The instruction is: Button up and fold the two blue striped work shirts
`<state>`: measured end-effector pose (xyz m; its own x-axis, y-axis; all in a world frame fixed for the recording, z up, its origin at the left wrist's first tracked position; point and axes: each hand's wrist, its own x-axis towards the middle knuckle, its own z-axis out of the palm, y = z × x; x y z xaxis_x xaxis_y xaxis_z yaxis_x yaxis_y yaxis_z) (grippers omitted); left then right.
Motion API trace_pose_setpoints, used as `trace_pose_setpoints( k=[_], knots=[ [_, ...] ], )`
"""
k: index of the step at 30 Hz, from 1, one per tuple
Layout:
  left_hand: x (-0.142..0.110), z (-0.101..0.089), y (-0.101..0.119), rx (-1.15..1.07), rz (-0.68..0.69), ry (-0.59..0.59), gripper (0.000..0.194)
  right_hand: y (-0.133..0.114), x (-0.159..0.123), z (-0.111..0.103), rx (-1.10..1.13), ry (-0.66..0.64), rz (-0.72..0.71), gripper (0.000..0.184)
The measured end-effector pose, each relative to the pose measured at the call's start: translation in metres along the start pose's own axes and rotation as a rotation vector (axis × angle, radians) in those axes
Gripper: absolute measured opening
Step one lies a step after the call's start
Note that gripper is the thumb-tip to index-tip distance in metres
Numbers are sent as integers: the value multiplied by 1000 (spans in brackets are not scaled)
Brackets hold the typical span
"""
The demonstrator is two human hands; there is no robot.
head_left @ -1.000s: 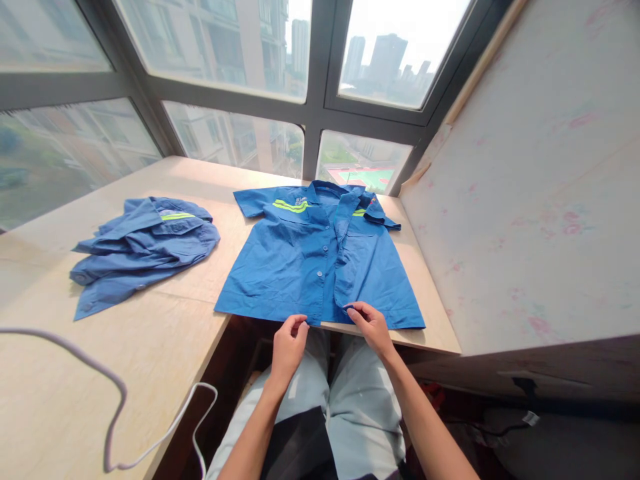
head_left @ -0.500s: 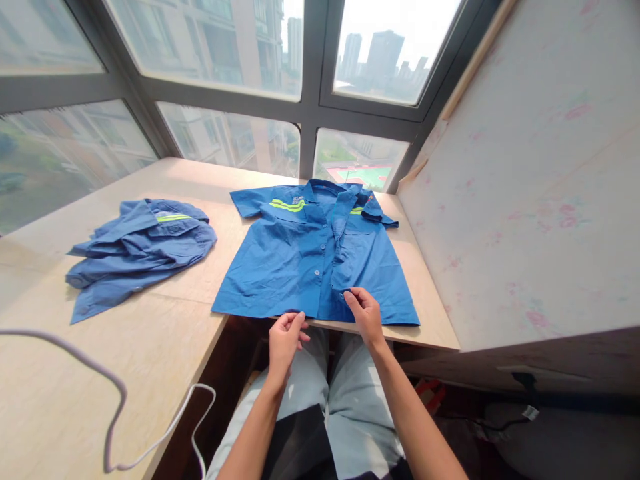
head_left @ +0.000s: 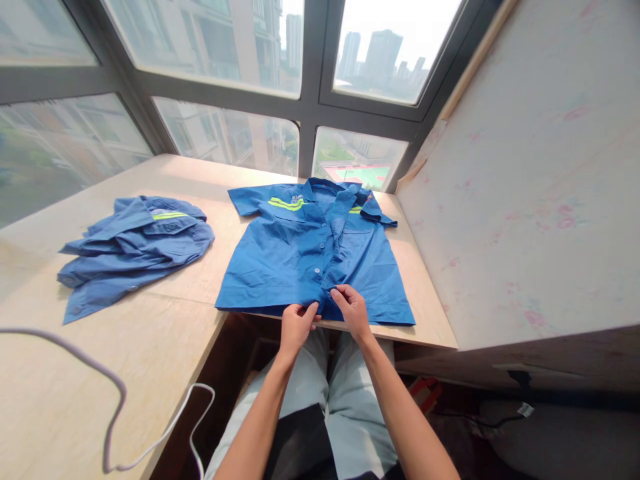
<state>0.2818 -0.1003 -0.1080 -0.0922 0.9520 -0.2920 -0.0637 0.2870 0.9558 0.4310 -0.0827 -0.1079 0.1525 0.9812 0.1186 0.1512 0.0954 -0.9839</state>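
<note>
One blue shirt [head_left: 270, 267] lies spread, front up, on the tabletop [head_left: 423, 300], its collar [head_left: 311, 190] towards the window frame [head_left: 309, 100] and its hem along the near edge. The left hand [head_left: 296, 328] has a narrow grip, thumb against fingers, on the bottom corner of the front that carries the buttons [head_left: 317, 271]. The right hand [head_left: 353, 312] is just beside it, its thumb and forefinger closed on the free edge of the other front, a little above the hem.

The cloth looks light and soft, with enough body to lie fairly flat, though it creases near the fingers. Nothing about it seems fragile or very slippery. A fingertip pinch should do, best on the doubled cloth along the front edges or at the hem corners; taken mid-panel, it would probably bunch and drag the rest along.

Well apart, to the left, a second shirt [head_left: 145, 247] lies crumpled, a yellow-green stripe [head_left: 170, 215] showing. A pale cable [head_left: 123, 395] loops nearer the body.
</note>
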Motion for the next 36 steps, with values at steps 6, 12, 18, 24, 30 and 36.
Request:
trace_pose_setpoints(
  k=[6, 12, 18, 24, 30, 36],
  knots=[
    [5, -2, -11, 97, -2, -22, 28, 10, -4, 3, -9, -31, 22, 30],
    [4, -3, -8, 121, -4, -24, 27, 11, -3, 1, -15, -34, 23, 30],
    [2, -3, -9, 128, 16, -8, 26, 12, -4, 0, -22, -43, 15, 31],
    [-1, -4, -9, 125, 40, -3, 26, 11, -4, -3, -30, -61, 24, 32],
    [1, -3, -8, 116, 32, -11, 24, 10, -4, -4, -69, -90, -2, 32],
    [3, -4, -8, 119, 14, -26, 24, 11, -5, -3, -98, -91, -22, 32]
  ],
)
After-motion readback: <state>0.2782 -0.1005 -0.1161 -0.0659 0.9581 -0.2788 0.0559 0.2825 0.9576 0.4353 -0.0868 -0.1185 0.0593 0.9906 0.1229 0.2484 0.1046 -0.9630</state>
